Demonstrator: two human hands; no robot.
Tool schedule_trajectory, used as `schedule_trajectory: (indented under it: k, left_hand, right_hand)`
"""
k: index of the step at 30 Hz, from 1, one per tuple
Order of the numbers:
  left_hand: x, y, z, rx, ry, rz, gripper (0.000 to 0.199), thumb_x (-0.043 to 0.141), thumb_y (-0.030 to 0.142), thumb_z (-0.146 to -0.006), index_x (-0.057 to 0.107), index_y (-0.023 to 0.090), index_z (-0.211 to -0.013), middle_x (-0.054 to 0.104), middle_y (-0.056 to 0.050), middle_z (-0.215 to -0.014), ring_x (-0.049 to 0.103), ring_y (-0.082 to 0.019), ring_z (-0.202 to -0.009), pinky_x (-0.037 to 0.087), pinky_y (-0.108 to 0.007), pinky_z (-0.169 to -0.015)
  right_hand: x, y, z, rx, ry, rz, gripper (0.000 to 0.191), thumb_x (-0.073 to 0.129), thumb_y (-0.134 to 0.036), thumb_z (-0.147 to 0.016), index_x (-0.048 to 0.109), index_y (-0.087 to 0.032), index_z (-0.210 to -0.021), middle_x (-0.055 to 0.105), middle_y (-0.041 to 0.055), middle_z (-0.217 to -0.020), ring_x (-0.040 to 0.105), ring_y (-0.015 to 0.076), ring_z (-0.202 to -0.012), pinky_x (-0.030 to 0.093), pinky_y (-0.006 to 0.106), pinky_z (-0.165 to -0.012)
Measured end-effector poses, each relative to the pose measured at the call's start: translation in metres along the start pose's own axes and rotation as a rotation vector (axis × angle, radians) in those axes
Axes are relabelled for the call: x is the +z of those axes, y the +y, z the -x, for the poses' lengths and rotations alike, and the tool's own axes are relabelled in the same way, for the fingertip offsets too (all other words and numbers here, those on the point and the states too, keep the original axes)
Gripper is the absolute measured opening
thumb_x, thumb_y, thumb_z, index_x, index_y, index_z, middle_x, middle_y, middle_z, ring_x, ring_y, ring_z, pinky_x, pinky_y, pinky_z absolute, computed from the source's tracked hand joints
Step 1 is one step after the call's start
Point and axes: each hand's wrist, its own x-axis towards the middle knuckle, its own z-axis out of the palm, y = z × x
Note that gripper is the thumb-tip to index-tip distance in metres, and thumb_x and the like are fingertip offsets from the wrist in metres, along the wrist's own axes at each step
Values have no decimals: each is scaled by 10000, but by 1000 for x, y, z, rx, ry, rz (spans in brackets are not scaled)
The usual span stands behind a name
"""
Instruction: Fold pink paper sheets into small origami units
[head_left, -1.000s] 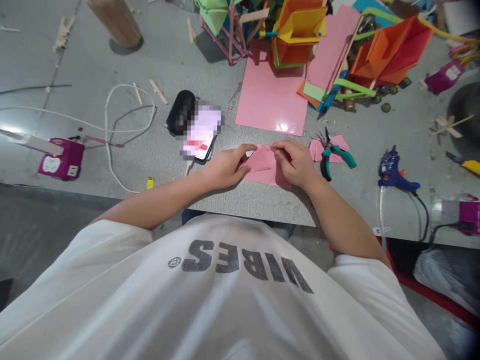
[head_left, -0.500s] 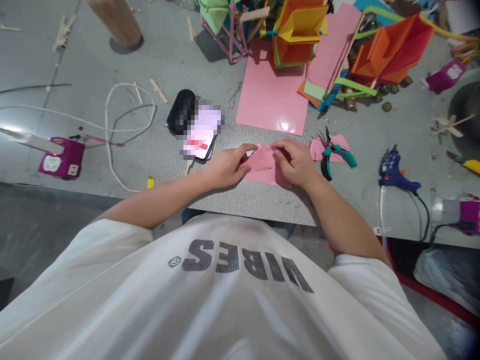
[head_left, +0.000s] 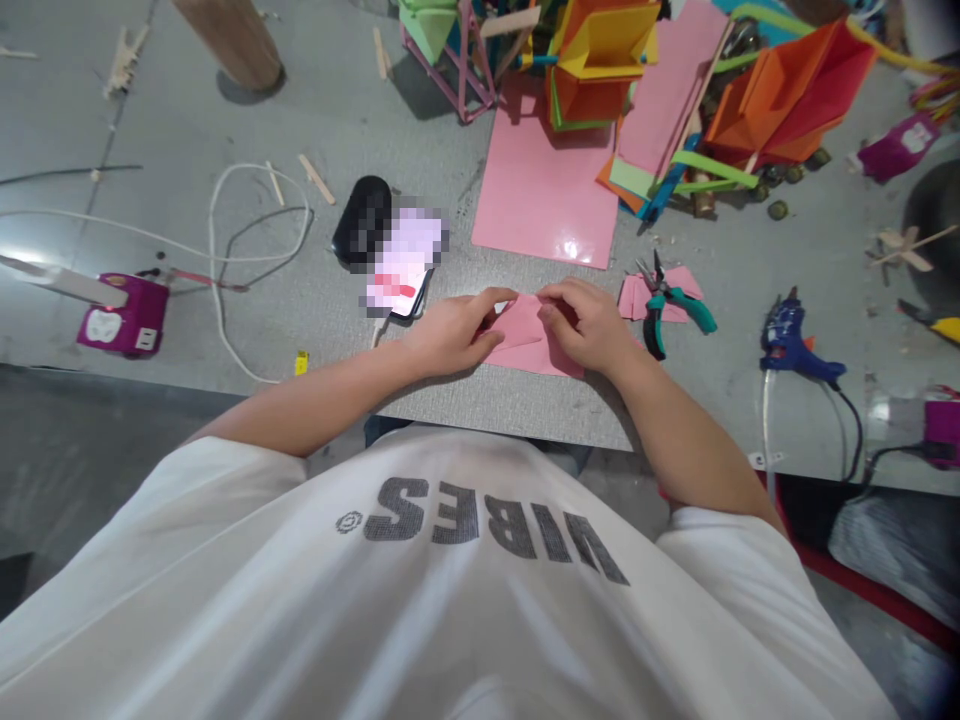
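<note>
A piece of pink paper (head_left: 536, 352), partly folded over, lies at the front of the grey table between my hands. My left hand (head_left: 457, 332) grips its left side, thumb and index finger bent around the folded part. On the other side, my right hand (head_left: 589, 325) pinches the upper right edge of the fold, its fingertips close to those of the left. Just right of that hand, pliers with teal and black handles (head_left: 686, 305) rest on small folded pink pieces (head_left: 634, 297). A large pink sheet (head_left: 544, 205) lies beyond my hands.
A phone (head_left: 405, 265) and a black case (head_left: 363, 220) lie left of the paper. To the right is a blue glue gun (head_left: 796, 340) with its cord. Folded paper models (head_left: 600, 60) crowd the back. A white cable (head_left: 217, 290) loops near a purple power adapter (head_left: 135, 315).
My right hand has shifted very slightly left along the fold, and the fold sits a little flatter. My left hand stays on the paper.
</note>
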Motion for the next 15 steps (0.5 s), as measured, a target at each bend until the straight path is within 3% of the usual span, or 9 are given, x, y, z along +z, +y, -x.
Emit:
schedule_trajectory:
  k: [7, 15]
  left_hand:
    - [-1, 0, 0, 3, -1, 8, 686, 715, 260, -1165, 630, 218, -1845, 899, -109, -1207, 863, -320, -1076, 676, -461, -1028]
    - [1, -2, -1, 16, 10, -1, 681, 708, 257, -1163, 627, 213, -1838, 901, -107, -1210, 859, -313, -1071, 674, -454, -1029]
  right_hand:
    - [-1, -1, 0, 11, -21, 7, 488, 602, -723, -1270, 854, -306, -1237, 896, 139, -1153, 826, 403, -1077, 674, 619, -1028]
    - [0, 0, 0, -5, -24, 24, 475, 603, -694, -1268, 859, -296, -1238, 916, 154, -1171, 840, 413, -1088, 667, 626, -1019]
